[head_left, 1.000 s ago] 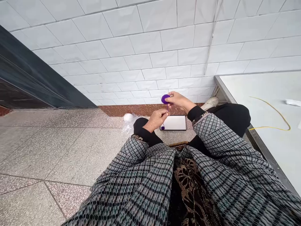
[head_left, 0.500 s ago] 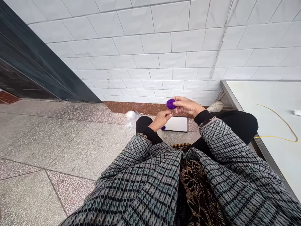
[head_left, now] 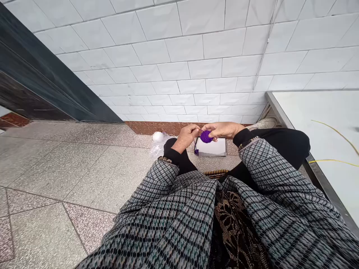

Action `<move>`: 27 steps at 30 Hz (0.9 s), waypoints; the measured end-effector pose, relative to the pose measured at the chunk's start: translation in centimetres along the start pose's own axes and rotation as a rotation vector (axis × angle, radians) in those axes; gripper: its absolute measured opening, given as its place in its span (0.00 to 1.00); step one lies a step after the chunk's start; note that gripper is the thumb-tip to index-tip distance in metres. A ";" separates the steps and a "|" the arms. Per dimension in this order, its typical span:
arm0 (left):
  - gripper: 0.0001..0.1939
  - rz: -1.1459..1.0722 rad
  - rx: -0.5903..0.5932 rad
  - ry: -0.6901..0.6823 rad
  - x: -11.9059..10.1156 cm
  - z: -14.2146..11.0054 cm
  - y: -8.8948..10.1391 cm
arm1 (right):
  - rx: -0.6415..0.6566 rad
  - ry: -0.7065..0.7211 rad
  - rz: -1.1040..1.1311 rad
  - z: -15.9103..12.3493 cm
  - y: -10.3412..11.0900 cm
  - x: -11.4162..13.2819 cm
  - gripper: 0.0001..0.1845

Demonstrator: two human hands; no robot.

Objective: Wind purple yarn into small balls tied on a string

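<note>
Yarn (head_left: 206,137) in a purple ball sits gripped in the right hand (head_left: 225,129); the left hand (head_left: 185,138) pinches its strand (head_left: 201,129).

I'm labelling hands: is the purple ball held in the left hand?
No, the right hand grips the purple ball.

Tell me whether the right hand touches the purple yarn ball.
Touching. In the head view, the right hand has its thumb lying over the purple yarn ball.

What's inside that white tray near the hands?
At the white tray, a small purple bundle shows by the near-left corner. The purple ball and right hand cover part of the far edge; whatever's behind them is hidden.
</note>
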State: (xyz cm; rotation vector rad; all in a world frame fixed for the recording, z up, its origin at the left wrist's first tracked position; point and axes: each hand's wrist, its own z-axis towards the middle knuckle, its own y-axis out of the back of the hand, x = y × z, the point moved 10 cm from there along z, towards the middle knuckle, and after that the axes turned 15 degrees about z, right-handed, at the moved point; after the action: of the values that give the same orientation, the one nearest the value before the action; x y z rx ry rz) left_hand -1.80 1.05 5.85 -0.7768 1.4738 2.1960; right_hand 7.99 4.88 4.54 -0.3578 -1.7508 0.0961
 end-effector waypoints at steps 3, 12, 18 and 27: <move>0.08 -0.106 0.047 0.082 0.9 -0.3 -1.7 | -0.033 0.128 0.208 -0.2 0.2 2.0 0.11; 0.10 -0.003 0.181 -0.057 -2.1 -1.2 -4.0 | -0.166 0.225 0.300 0.4 2.3 2.8 0.08; 0.10 0.079 0.197 -0.136 -3.0 -1.4 -4.1 | -0.385 0.241 0.117 0.5 4.0 2.8 0.09; 0.10 0.020 -0.003 -0.120 -2.6 0.6 1.0 | 0.002 -0.038 -0.224 -0.1 0.3 0.5 0.13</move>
State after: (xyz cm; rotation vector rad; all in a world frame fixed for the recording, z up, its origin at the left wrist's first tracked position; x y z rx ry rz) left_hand -0.57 1.22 8.39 -0.6216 1.4255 2.2189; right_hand 8.09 5.33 4.99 -0.1573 -1.8167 -0.0565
